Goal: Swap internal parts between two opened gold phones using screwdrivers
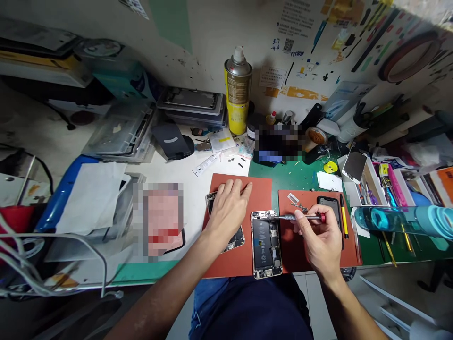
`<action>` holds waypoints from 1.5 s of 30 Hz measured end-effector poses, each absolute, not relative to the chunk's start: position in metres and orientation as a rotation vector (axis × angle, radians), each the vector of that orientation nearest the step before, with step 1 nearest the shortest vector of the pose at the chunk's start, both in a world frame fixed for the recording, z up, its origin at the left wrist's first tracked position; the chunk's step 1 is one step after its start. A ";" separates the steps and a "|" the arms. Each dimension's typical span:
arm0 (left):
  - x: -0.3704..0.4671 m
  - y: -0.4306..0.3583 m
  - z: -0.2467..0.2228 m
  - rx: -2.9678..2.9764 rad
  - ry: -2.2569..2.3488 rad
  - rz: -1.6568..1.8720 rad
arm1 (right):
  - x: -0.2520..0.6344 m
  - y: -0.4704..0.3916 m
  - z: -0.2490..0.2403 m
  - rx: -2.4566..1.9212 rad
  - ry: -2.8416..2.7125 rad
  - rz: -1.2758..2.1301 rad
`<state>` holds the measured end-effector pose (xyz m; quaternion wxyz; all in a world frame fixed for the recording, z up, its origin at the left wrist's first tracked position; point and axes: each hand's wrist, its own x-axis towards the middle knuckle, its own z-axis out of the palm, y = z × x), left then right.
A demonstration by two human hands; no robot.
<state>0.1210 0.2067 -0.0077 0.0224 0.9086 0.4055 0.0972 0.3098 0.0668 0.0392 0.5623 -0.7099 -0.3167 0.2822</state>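
My right hand (321, 236) grips a precision screwdriver (295, 217) with a grey shaft and a red end cap. Its tip points left, at the upper right corner of an opened phone (264, 243) whose battery and boards are exposed. That phone lies where two reddish-brown mats meet. Over the left mat (260, 189), my left hand (229, 210) is held palm down above a second opened phone (235, 242), covering much of it. Its index finger stretches out to the right; the other fingers bend downward, with their tips hidden.
On the right mat (293, 259) lie a dark phone (330, 208) and a yellow marker (344, 217). A blue bottle (399, 222) lies at the right, below tool trays (371, 189). A yellow spray can (238, 94) stands at the back. White cables (71, 236) hang at the left.
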 end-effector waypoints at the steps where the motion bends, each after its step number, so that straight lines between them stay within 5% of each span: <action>1: 0.119 0.207 -0.008 2.823 1.255 0.295 | 0.310 0.067 0.039 -1.671 -0.750 0.662; 6: 0.102 0.209 -0.007 2.829 1.267 0.338 | 0.312 0.065 0.038 -1.682 -0.793 0.631; 11: 0.075 0.184 0.005 2.715 1.251 0.748 | 0.313 0.066 0.039 -1.751 -1.048 0.495; 17: 0.070 0.107 -0.001 2.557 0.700 1.025 | 0.304 0.075 0.038 -1.669 -1.549 0.269; 45: 0.078 0.081 -0.039 2.677 0.520 0.929 | 0.293 0.101 0.046 -1.510 -2.169 -0.091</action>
